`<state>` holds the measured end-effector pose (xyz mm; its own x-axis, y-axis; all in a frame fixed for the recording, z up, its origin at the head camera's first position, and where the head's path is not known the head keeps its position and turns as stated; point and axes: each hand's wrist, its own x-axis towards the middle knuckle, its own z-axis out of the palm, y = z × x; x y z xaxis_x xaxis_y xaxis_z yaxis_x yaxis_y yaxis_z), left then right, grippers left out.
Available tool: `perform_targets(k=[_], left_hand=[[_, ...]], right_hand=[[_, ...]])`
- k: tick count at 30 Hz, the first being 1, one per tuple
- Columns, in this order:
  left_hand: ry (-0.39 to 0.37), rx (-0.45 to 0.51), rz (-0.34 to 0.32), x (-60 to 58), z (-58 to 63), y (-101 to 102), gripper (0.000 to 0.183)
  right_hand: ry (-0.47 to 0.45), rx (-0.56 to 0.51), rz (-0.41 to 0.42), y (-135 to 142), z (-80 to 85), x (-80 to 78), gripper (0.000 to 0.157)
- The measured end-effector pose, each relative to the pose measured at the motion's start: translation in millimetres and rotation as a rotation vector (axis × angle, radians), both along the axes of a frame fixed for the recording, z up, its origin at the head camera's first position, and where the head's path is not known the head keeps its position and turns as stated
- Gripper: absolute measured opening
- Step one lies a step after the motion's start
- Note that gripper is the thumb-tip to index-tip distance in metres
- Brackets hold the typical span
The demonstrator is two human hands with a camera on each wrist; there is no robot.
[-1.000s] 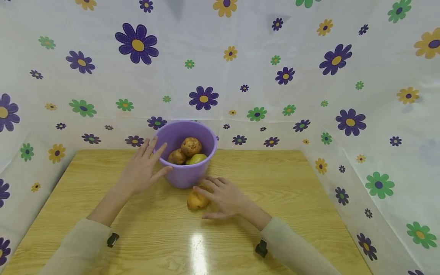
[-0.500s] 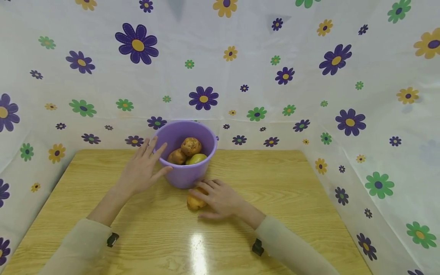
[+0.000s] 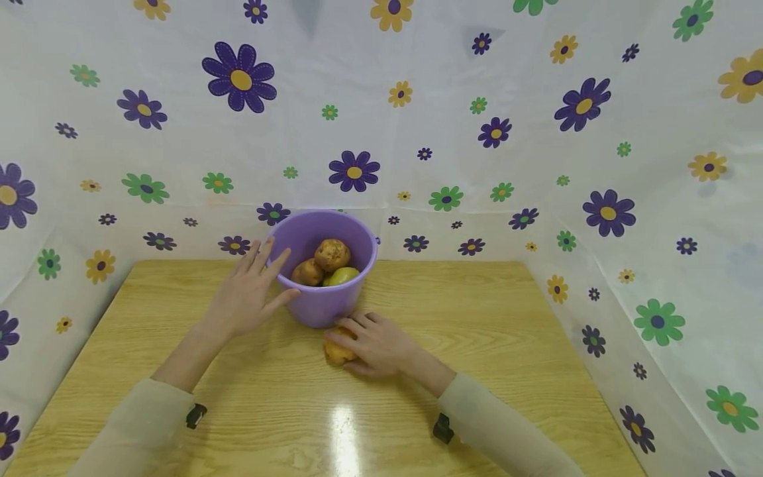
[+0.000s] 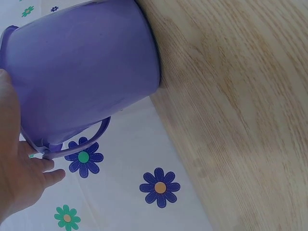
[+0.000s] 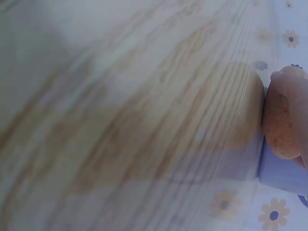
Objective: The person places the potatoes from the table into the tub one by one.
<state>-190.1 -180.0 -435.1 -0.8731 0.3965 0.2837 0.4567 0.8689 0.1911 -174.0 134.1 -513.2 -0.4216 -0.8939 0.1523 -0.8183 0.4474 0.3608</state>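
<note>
A purple bucket stands upright on the wooden table. In it lie two brown potatoes, one higher and one lower, with a smooth yellow-green fruit beside them. My left hand rests at the bucket's left rim, fingers spread and mostly straight; the left wrist view shows the thumb at the rim and the bucket's handle hanging down. Just in front of the bucket, my right hand holds another potato, fingers over its top and thumb at its near side. The palm hides part of that potato.
The wooden table extends to both sides of the bucket and toward me. White sheeting printed with flowers encloses the back and sides, close behind the bucket. A black strap piece sits at each sleeve cuff.
My right hand has moved a little left onto the potato, its fingers and thumb closing around it. The left hand and bucket have stayed in place.
</note>
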Motion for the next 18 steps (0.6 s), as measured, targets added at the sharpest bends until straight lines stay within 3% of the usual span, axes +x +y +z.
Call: perform_targets(k=[18], left_hand=[[-0.012, 0.021, -0.001, 1.4, 2.5, 1.3, 0.081]], right_hand=[[0.005, -0.022, 0.081, 4.6, 5.8, 8.2, 0.062]])
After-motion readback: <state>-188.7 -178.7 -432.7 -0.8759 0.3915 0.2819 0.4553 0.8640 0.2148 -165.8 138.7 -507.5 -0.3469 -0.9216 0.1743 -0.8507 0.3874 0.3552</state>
